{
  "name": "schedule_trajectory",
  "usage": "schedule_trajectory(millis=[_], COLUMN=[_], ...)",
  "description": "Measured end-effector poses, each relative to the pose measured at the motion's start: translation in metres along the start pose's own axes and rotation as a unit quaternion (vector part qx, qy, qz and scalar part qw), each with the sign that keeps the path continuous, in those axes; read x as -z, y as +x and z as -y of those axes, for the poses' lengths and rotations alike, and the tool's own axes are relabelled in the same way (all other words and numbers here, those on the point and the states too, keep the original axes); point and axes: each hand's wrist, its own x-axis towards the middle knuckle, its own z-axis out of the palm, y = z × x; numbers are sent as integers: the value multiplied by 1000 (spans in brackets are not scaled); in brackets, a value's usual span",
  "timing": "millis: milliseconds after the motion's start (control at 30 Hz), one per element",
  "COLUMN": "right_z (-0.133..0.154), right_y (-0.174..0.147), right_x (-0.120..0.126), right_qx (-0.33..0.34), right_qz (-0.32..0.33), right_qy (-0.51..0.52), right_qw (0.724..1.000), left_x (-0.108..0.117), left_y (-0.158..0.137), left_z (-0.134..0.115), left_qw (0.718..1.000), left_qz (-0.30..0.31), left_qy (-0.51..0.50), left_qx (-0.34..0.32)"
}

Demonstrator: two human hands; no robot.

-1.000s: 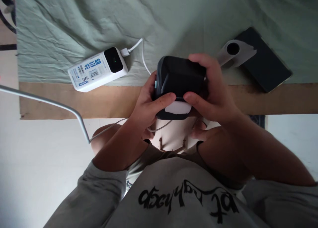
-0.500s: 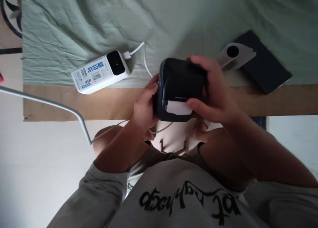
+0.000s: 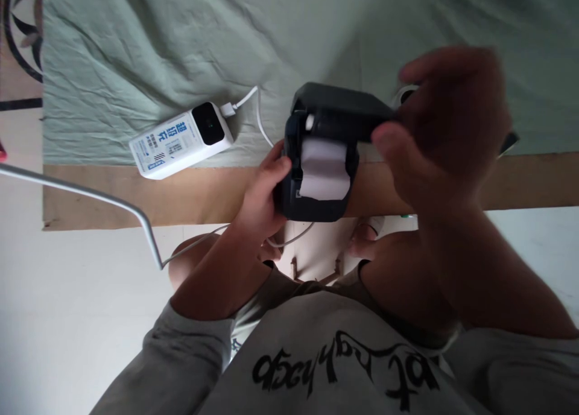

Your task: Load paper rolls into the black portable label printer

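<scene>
A small black thermal printer (image 3: 316, 210) is held up over the table's front edge, its lid (image 3: 344, 101) raised. Inside it sits a white paper roll (image 3: 324, 167), the paper's free end hanging over the front. My left hand (image 3: 266, 189) grips the printer's left side, thumb on top. My right hand (image 3: 452, 119), blurred by motion, is at the right end of the lid with thumb and forefinger apart; whether it touches the lid I cannot tell. Behind this hand, a white roll (image 3: 404, 94) is mostly hidden.
On the green cloth (image 3: 181, 41) lies a white power bank (image 3: 169, 143) with a white cable (image 3: 259, 110) running toward the printer. A dark flat object (image 3: 509, 143) shows only at a corner behind my right hand. A pale metal bar (image 3: 90, 192) crosses the left side.
The printer's lid has swung up, exposing the paper roll inside. My right hand has moved off the printer's right side, up and to the right. My left hand has kept its hold.
</scene>
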Motion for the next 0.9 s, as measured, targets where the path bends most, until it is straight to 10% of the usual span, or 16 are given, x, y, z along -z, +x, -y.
schedule_trajectory(millis=[167,500,733,900], right_z=[10,24,18,-11], right_y=[3,13,12,1], right_x=[-2,-3,19,21], right_qx=[13,1,-64,-182], right_qz=[-99,282,231,75], right_qy=[-63,-255,70,294], right_qw=[993,925,968,935], left_x=[3,4,3,2], left_y=[-1,2,0,-1], left_z=[0,-1,-1,-1], left_qw=[999,998,998,999], left_qz=[38,42,26,-4], left_qy=[14,55,63,26], left_qx=[6,11,1,28])
